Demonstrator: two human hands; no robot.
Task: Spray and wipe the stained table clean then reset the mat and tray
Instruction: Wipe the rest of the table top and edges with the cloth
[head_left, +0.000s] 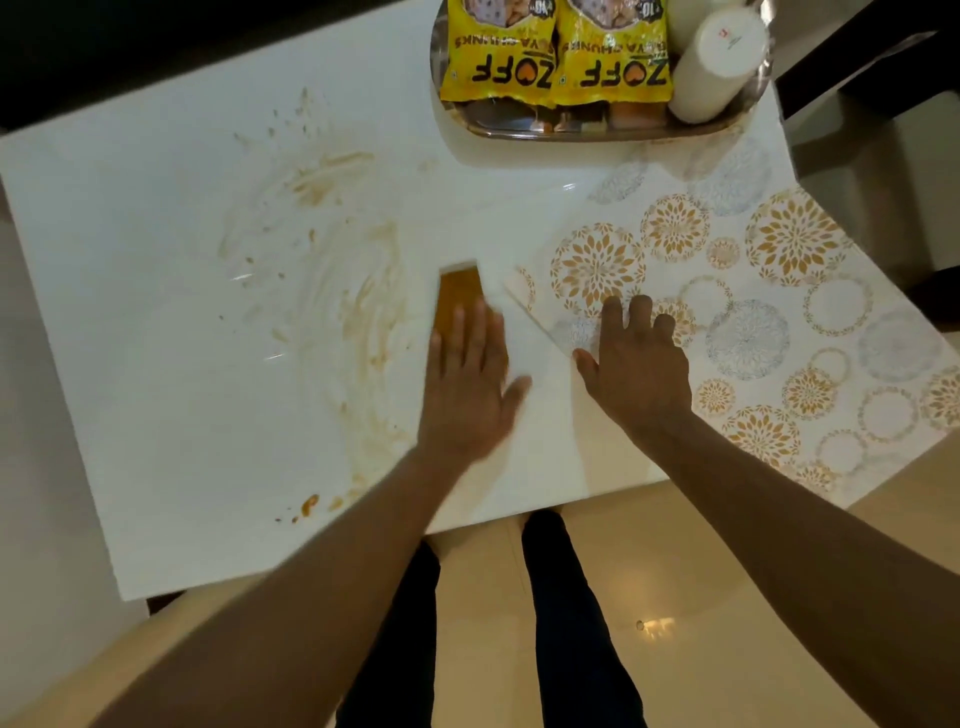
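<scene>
A: Head view first: how far along is the cleaning?

B: Partway, I'd judge. Brown stains (358, 306) are smeared in arcs over the left half of the worktop (156, 364), with a thicker blob near its front edge, so wiping is under way but not done. No spray bottle shows here.

A: And the cloth?

B: A white cloth (519, 332), soiled orange-brown at its far left corner, lies flat on the worktop just right of the smears. The left hand (470, 379) presses down on it with fingers straight and close together, thumb out to the side; it looks blurred.

A: The other hand?

B: The right hand (636, 364) is spread, fingers straight, its fingertips resting on the near corner of the patterned mat (753, 312). It holds nothing.

A: So the mat and tray aren't reset?

B: It seems not. The mat lies skewed at the right end, overhanging the edge. The metal tray (597, 130), carrying yellow snack packets (556, 57) and a white bottle (711, 67), stands at the far edge, well apart from both hands
</scene>
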